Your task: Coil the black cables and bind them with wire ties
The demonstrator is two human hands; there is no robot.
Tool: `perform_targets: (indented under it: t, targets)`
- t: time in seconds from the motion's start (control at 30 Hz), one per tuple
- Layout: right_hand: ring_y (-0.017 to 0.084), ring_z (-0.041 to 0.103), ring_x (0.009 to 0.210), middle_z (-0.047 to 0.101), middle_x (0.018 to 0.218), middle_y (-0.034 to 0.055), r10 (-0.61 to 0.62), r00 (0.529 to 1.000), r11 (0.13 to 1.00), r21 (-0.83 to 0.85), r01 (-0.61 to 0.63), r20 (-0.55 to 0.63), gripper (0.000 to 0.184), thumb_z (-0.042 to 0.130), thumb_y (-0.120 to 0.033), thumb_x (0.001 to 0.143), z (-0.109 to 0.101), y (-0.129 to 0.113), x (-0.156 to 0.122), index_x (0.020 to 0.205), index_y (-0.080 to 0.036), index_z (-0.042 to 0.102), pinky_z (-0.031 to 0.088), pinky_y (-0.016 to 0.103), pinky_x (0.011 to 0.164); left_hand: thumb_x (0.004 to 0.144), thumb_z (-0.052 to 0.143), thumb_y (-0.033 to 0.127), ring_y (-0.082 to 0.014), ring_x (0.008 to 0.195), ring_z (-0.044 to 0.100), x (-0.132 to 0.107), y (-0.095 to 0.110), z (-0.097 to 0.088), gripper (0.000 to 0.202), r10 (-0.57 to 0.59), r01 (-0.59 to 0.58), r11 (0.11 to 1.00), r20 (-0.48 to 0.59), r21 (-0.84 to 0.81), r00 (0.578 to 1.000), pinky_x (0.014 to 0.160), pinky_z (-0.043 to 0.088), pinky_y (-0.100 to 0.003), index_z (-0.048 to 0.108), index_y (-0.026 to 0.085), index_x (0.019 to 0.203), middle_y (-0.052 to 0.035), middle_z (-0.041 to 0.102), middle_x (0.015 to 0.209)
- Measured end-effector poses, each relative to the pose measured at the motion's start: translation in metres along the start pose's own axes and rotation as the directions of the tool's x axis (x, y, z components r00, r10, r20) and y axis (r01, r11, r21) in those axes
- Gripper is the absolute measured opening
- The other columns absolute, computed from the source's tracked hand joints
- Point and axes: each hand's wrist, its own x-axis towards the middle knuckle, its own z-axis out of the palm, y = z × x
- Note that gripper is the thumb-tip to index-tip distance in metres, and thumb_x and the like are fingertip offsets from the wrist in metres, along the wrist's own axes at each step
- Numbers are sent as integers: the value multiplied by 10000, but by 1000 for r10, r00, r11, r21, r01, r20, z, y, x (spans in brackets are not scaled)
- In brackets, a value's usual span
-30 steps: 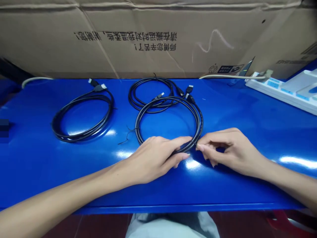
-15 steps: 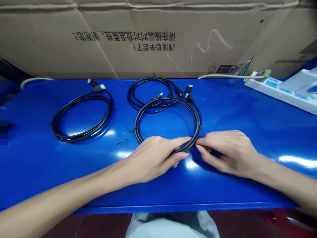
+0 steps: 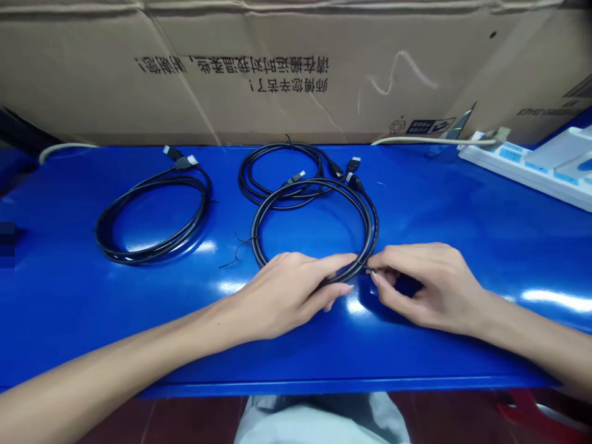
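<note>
Left hand (image 3: pixel 289 296) is clasping front coil (image 3: pixel 369 225), thumb and fingers closed around its near edge; right hand (image 3: pixel 428 283) is pinching one tie (image 3: pixel 369 270). Three coils are lying on one table (image 3: pixel 277 364): left coil (image 3: pixel 202 211) apart, front coil overlapping back coil (image 3: pixel 241 176) mid-table. One power strip (image 3: pixel 531 172) is sitting right.

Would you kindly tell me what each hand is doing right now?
Left hand: closed, holding the front round coil of black cable.
Right hand: closed, pinching the thin black tie on that coil.
</note>
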Motion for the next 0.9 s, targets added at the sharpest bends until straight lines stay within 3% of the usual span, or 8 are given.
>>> perform_targets:
  t: [0.2, 0.3, 0.5, 0.6, 0.67, 0.73, 0.8, 0.9]
  targets:
    - [111, 579, 549, 657, 688, -14, 73, 997, 985, 157, -74, 7, 97, 573, -179, 879, -5, -1, 0, 945, -205, 638, 449, 235, 554, 1010, 414, 339, -113, 717, 641, 1, 1, 0, 277, -10, 10, 1000, 2, -6, 1000, 683, 414, -202, 534, 238, 1238, 61, 678, 747]
    - [104, 586, 546, 649, 662, -23, 149, 985, 945, 280, -167, 85, 83, 556, -218, 913, -8, -1, 3, 900, -202, 636, 449, 225, 548, 1011, 409, 336, -113, 715, 635, 1, 2, -1, 271, -14, 14, 1000, 10, -5, 1000, 680, 411, -201, 543, 231, 1222, 56, 678, 754]
    - [95, 600, 548, 650, 666, -21, 317, 901, 724, 538, -432, 297, 214, 478, -296, 980, -10, 3, 6, 832, -195, 593, 474, 207, 546, 1008, 417, 345, -111, 717, 643, 2, 0, 0, 276, -7, 7, 1000, 4, 12, 1000, 671, 404, -199, 534, 245, 1237, 64, 680, 757]
    - [104, 598, 525, 640, 647, -18, 351, 868, 592, 635, -496, 352, 240, 470, -342, 985, -9, 3, 7, 843, -190, 591, 485, 213, 521, 1006, 424, 363, -109, 708, 644, 1, 0, 1, 299, -2, 2, 1000, -9, 5, 1000, 673, 402, -197, 533, 245, 1258, 63, 682, 747]
    - [103, 602, 514, 638, 635, -22, 359, 855, 560, 647, -518, 374, 229, 516, -354, 965, -10, 1, 7, 825, -189, 591, 483, 209, 513, 1005, 425, 384, -100, 699, 639, 1, 0, 1, 317, -5, 5, 1000, -11, -11, 1000, 671, 398, -189, 524, 263, 1281, 73, 684, 744]
    - [103, 607, 516, 638, 619, -31, 355, 857, 597, 614, -515, 373, 192, 584, -343, 929, -10, 0, 7, 813, -191, 590, 481, 204, 522, 1007, 421, 396, -92, 698, 632, 2, 0, 0, 331, -8, 8, 1000, -4, -30, 1000, 670, 393, -182, 515, 277, 1302, 80, 685, 749]
    - [100, 604, 524, 638, 613, -37, 321, 895, 723, 530, -443, 311, 147, 611, -307, 913, -9, 0, 5, 821, -194, 598, 470, 200, 538, 1011, 412, 393, -93, 707, 627, 2, 1, -1, 344, -13, 13, 999, 11, -42, 1000, 671, 392, -180, 512, 273, 1318, 73, 686, 759]
    - [101, 581, 545, 638, 646, -26, 145, 987, 966, 207, -157, 74, 105, 577, -266, 929, -6, 0, 2, 872, -196, 630, 427, 220, 557, 1012, 414, 378, -99, 720, 626, 2, 0, -1, 374, -13, 14, 999, 23, -40, 1000, 684, 393, -183, 478, 283, 1369, 71, 686, 763]
